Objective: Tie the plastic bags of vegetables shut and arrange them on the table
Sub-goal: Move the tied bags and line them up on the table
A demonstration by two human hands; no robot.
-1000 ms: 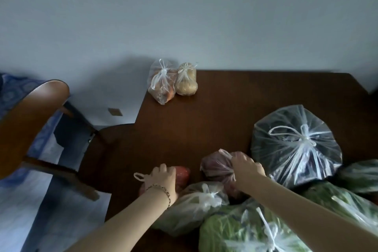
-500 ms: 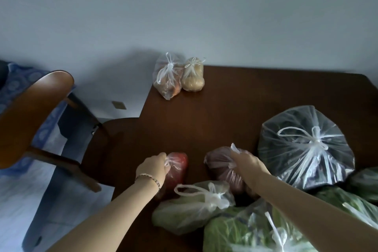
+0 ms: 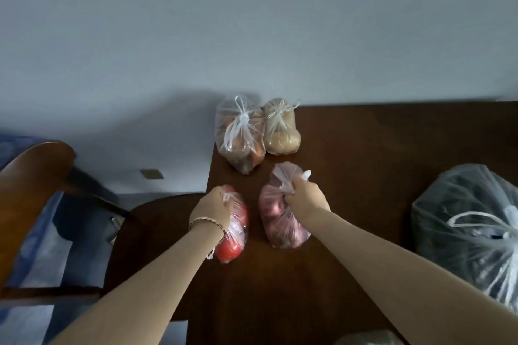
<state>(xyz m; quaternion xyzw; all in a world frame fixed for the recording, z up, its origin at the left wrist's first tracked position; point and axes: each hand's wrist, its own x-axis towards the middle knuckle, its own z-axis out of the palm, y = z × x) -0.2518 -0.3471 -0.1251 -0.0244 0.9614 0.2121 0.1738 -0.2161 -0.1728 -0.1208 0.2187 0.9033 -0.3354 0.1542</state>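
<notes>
Item: two small bags in hand, partway through arranging.
I log the red-vegetable bag point(image 3: 235, 232) in my left hand point(image 3: 213, 209) and the purple-vegetable bag point(image 3: 280, 218) in my right hand point(image 3: 304, 199), both fists closed round gathered necks, near the table's point(image 3: 364, 148) left edge. Two knotted bags point(image 3: 253, 131) already sit at the far corner; a large tied bag point(image 3: 473, 232) waits right. I judge placing remains.

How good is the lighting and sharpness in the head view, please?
Head view: dim and flat, the dark table nearly swallowing detail; soft shadow on the wall behind the two far bags; wide-angle stretch on the forearms; mild softness overall, yet the left hand and right hand read clearly.
</notes>
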